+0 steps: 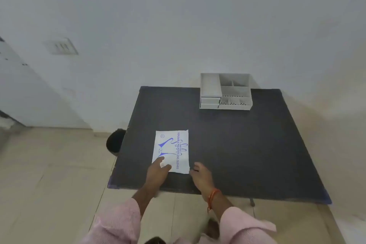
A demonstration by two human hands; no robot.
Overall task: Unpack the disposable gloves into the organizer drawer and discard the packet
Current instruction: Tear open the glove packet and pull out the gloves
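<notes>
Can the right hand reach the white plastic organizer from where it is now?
Probably yes. The bare dark table lies between the right hand and the white plastic organizer, with nothing in the way, though it stands at the far edge.

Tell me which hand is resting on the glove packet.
The left hand: its fingers lie on the packet's near corner. The right hand, with the orange wrist thread, sits on the table just beside its edge.

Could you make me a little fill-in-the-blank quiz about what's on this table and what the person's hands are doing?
1. The glove packet lies flat on the dark ____.
2. The left hand rests on the packet's near ____ corner.
3. The grey organizer stands at the table's far edge, against the ____.
4. The right hand, at the packet's near right corner, has an orange band at its ____.

Missing words: table; left; wall; wrist
</notes>
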